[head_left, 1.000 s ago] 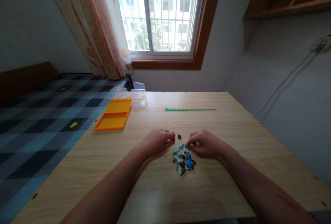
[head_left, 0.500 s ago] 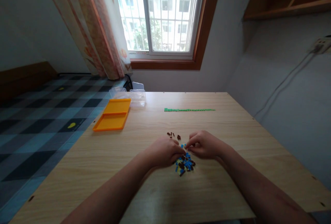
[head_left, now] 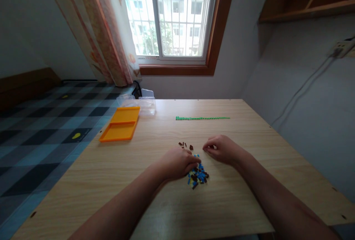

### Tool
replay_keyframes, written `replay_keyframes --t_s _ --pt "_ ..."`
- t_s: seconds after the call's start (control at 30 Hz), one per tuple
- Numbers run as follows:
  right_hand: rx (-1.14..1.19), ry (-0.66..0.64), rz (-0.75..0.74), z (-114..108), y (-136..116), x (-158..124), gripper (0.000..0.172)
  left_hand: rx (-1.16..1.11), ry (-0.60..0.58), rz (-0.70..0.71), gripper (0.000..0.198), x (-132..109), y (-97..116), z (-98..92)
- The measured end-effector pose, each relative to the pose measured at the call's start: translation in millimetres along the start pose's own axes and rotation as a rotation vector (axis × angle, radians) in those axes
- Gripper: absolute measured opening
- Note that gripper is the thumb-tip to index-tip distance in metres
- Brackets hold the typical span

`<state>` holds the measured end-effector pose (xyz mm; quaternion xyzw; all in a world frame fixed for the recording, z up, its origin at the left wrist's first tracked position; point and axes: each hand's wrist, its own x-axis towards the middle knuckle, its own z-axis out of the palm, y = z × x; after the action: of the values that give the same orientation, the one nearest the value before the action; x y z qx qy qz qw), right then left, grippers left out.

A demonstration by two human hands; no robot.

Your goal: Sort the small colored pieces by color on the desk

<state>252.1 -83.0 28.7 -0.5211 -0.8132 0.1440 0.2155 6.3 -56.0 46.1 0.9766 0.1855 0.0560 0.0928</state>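
Observation:
A small pile of blue, brown and yellow building-block pieces [head_left: 200, 175] lies on the table in front of me. My left hand [head_left: 181, 162] rests at the pile's upper left edge, index finger stretched over the pieces and thumb a little apart below it. To the right and farther back, my right hand [head_left: 220, 149] has thumb and index finger pinched together just above the tabletop. Whatever is between those fingertips is too small to make out. Beyond my left hand, several loose brown pieces [head_left: 191, 147] lie apart from the pile.
A long row of small green pieces [head_left: 202, 118] runs across the far part of the wooden table [head_left: 155, 132]. At the far left are an orange two-part tray [head_left: 119, 131] and clear plastic boxes [head_left: 147, 105]. A bed [head_left: 41, 132] adjoins the left side.
My right hand has moved away from the pile, to the right and farther back, with its fingertips pinched. The left hand has stayed at the pile.

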Motion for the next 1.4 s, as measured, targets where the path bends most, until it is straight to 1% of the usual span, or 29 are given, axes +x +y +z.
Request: replay_keyframes --t_s 0.17,0.33,0.4,0.53,0.63,0.73,0.83,0.9,0.93,0.97,1.03,1.1,1.13,1.2,1.4 --pt "0.06 -0.015 -0.051 13.9 0.8 5.7 0.03 0.019 0.008 -0.016 0.026 7.1 5.1 3.0" --pt "0.08 -0.023 -0.084 19.1 -3.3 10.4 0.036 0.053 0.033 -0.059 0.024 9.2 2.6 3.5" --pt "0.101 -0.005 -0.081 19.7 -1.5 11.4 0.035 0.064 0.032 -0.071 0.025 9.5 1.4 4.0" --pt "0.123 0.077 -0.04 21.0 5.3 11.9 0.035 0.077 0.025 -0.106 0.028 11.4 1.5 6.4" --pt "0.115 0.103 -0.011 20.6 7.6 11.3 0.033 0.082 0.049 -0.134 0.032 12.1 0.5 7.7" --pt "0.09 0.088 -0.015 19.2 6.5 10.3 0.031 0.089 0.115 -0.215 0.038 9.8 -6.5 6.3" --pt "0.037 0.095 -0.035 18.8 6.0 9.7 0.026 0.106 0.192 -0.317 0.038 2.6 -21.3 2.1" --pt "0.007 0.116 -0.056 19.7 7.1 9.7 0.022 0.124 0.224 -0.331 0.043 -4.6 -34.3 -0.1" --pt "0.0 0.124 -0.07 20.3 7.9 9.8 0.021 0.125 0.234 -0.328 0.05 -8.4 -41.3 -0.3" --pt "-0.003 0.127 -0.082 21.1 8.6 9.9 0.02 0.119 0.216 -0.318 0.061 -11.9 -48.1 0.5" --pt "-0.004 0.124 -0.091 22.7 9.6 10.4 0.018 0.1 0.121 -0.33 0.078 -17.0 -60.2 4.9" --pt "-0.01 0.122 -0.08 24.5 9.1 11.5 0.017 0.085 0.016 -0.374 0.085 -18.1 -68.4 11.7" --pt "-0.014 0.126 -0.072 25.7 8.3 12.5 0.016 0.084 -0.017 -0.39 0.087 -17.0 -70.8 15.2" --pt "-0.017 0.135 -0.059 28.9 5.8 15.5 0.014 0.089 -0.045 -0.399 0.087 -12.5 -72.1 21.3" --pt "-0.027 0.161 -0.02 42.6 -2.3 29.6 0.012 0.114 -0.043 -0.368 0.077 3.0 -63.9 28.7"
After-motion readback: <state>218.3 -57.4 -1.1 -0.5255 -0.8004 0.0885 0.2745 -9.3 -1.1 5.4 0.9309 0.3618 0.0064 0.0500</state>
